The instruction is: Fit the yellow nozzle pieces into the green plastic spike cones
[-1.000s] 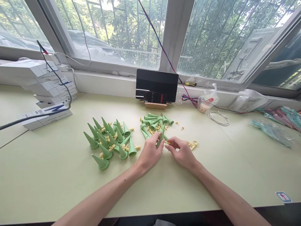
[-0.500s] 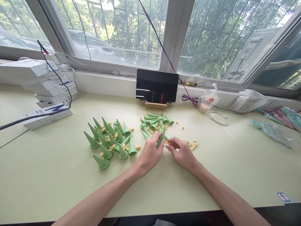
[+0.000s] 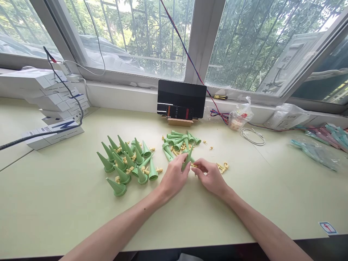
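My left hand (image 3: pixel 176 173) is closed around a green plastic cone (image 3: pixel 188 156), its tip pointing up and away from me. Beside it my right hand (image 3: pixel 212 174) pinches a small yellow plastic fitting (image 3: pixel 194 165) close to the cone's side; whether the two parts touch I cannot tell. Just beyond the hands lies a pile of loose green cones (image 3: pixel 178 139) mixed with small yellow pieces. To the left, several green cones (image 3: pixel 123 175) stand or lie in a group with yellow fittings on them. A few yellow fittings (image 3: pixel 224 167) rest right of my right hand.
A phone (image 3: pixel 179 112) showing a timer leans against a dark tablet (image 3: pixel 181 95) at the back. White boxes (image 3: pixel 54 96) are stacked at the left, a black cable crossing them. A tied plastic bag (image 3: pixel 240 115), a coiled white cable (image 3: pixel 252 137) and flat plastic packets (image 3: pixel 314 154) lie to the right.
Both hands keep almost the same place and grip. The green cone has tilted very slightly to the right.
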Tool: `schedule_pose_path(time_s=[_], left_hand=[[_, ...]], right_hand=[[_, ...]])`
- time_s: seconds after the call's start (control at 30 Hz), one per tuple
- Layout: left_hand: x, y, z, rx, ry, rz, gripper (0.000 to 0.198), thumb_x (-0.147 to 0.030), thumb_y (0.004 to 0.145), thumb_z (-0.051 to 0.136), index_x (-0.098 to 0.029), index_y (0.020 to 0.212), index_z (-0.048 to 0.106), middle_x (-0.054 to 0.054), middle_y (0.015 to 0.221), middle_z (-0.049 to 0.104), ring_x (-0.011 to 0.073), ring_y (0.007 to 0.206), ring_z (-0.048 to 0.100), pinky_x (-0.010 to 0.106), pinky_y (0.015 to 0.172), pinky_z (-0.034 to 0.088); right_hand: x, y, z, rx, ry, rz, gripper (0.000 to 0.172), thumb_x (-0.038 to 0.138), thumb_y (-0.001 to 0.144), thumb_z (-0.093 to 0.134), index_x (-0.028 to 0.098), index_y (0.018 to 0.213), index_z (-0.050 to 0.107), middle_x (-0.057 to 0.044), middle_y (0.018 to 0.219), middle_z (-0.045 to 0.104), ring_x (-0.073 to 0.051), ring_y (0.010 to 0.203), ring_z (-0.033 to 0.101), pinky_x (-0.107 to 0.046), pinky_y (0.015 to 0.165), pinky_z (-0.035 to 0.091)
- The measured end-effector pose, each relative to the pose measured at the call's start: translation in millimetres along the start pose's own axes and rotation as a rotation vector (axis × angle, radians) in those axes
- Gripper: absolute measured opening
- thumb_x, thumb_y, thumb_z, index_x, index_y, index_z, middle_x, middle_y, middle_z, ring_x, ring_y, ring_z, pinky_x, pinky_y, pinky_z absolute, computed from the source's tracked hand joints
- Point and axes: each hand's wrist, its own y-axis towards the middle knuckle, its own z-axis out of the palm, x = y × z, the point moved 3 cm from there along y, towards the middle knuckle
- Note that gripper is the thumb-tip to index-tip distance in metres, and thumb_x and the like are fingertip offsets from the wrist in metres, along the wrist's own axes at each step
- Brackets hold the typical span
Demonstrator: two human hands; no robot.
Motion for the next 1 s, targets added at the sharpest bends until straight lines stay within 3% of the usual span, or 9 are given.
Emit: schedule_pose_path(time_s=[0.37, 1.0], left_hand=[[1.4, -0.8, 1.7, 0.024, -0.007, 0.012, 0.027, -0.023, 0.096, 0.05, -0.018, 0.121, 0.057, 0.009, 0.111, 0.068, 0.0207, 0.095, 0.068, 0.034, 0.079, 0.057], [-6.0, -2.6, 1.0, 0.068, 0.009, 0.065, 0.027, -0.022, 0.096, 0.048, -0.02, 0.122, 0.057, 0.009, 0.11, 0.068, 0.0214, 0.098, 0.066, 0.033, 0.077, 0.057]], right_hand=[[-0.8, 0.2, 1.3, 0.029, 0.025, 0.025, 0.016, 0.033, 0.095, 0.053, 0.019, 0.088, 0.057, 0.001, 0.065, 0.059, -0.014, 0.058, 0.053, -0.027, 0.056, 0.042], [-2.4, 0.0, 1.3, 0.039, 0.099, 0.104, 0.037, 0.044, 0.098, 0.045, 0.022, 0.068, 0.044, 0.002, 0.055, 0.057, -0.01, 0.041, 0.044, -0.025, 0.045, 0.038]])
